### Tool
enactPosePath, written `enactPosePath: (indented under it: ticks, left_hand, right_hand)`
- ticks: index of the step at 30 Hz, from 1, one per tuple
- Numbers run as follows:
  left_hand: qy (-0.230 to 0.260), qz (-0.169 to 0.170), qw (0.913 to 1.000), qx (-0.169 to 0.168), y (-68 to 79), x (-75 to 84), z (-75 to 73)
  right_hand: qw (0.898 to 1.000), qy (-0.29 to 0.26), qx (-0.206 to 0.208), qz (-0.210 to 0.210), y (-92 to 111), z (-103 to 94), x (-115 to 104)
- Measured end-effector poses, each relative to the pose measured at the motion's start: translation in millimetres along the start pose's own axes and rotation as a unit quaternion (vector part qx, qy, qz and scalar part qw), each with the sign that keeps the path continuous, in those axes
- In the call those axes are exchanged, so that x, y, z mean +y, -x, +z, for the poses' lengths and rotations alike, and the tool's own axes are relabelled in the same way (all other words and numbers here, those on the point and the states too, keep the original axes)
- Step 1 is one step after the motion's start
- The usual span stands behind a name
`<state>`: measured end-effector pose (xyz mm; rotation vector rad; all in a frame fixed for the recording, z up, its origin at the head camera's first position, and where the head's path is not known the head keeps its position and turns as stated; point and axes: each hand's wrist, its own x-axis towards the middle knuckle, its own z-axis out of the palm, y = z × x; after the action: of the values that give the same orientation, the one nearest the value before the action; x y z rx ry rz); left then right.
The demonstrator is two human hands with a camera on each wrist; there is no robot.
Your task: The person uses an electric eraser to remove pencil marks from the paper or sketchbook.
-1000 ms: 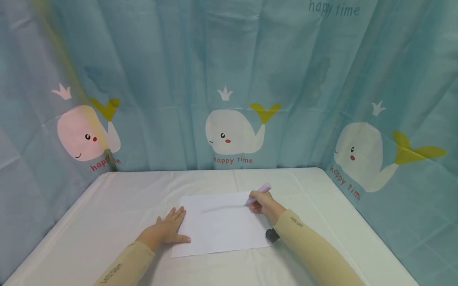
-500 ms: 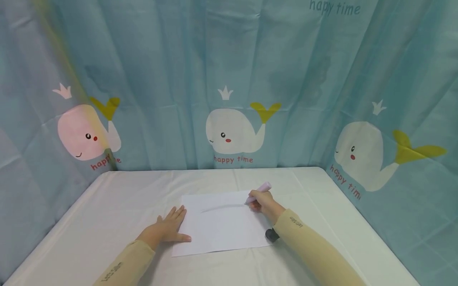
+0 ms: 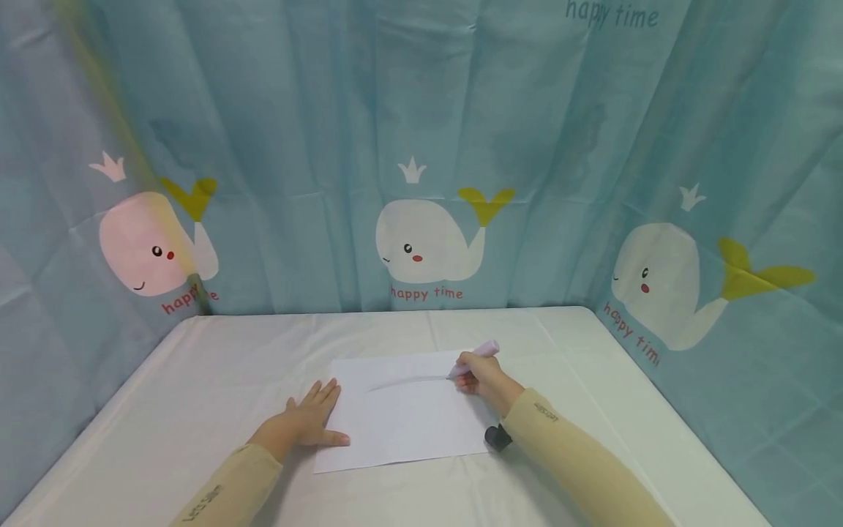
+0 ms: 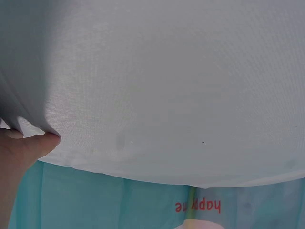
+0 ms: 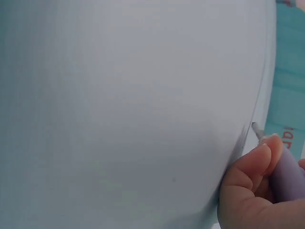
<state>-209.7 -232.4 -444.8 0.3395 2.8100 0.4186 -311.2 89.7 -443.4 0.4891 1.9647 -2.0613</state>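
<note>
A sheet of white paper [image 3: 395, 432] lies on the white-covered table. My left hand [image 3: 299, 424] rests on its left edge, palm down, with the fingers spread. Its fingertips also show at the side of the left wrist view, where the thumb [image 4: 45, 143] sticks out. Near the paper's upper right, my right hand [image 3: 484, 377] pinches a light purple marker [image 3: 487, 348]. The marker's tip is down at the paper, at the right end of a faint grey line [image 3: 405, 380]. In the right wrist view, thumb and finger grip the purple barrel [image 5: 286, 176] close to its grey tip.
A small black object [image 3: 497, 438] sits by the right sleeve, over the paper's lower right corner; its kind is unclear. White cloth [image 3: 230, 366] covers the table. A blue curtain [image 3: 296, 241] with printed whales stands around the back and sides.
The head view has shifted very slightly. Both hands, the marker and the grey line look the same as before.
</note>
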Motion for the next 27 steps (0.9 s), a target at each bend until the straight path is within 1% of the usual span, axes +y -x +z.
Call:
enactPosePath:
  ticks: [2, 7, 15, 19, 25, 27]
  left_hand:
    - [0.003, 0.0, 1.0, 0.0, -0.5, -0.7, 0.7]
    - [0.004, -0.005, 1.0, 0.0, -1.7, -2.7, 2.2]
    - [0.008, -0.002, 1.0, 0.003, -0.4, -2.2, 0.4]
    - [0.01, -0.001, 0.9999, 0.003, 0.4, -1.8, -0.7]
    - [0.007, -0.005, 1.0, 0.001, -1.1, -1.6, 0.4]
    - [0.005, -0.007, 1.0, -0.001, -1.7, -1.9, 1.4]
  right_hand:
    - [1.0, 0.006, 0.003, 0.001, -1.0, 0.2, -0.4]
    - [1.0, 0.028, -0.008, 0.002, -1.6, 1.2, -0.8]
    - [0.999, 0.032, -0.011, -0.004, -2.0, 1.9, -2.4]
    - [1.0, 0.029, -0.006, -0.009, -2.3, 0.1, -2.9]
    - [0.998, 0.062, -0.001, -0.015, -3.0, -2.0, -3.9]
    - [0.998, 0.06, -0.005, -0.012, -3.0, -3.1, -3.6]
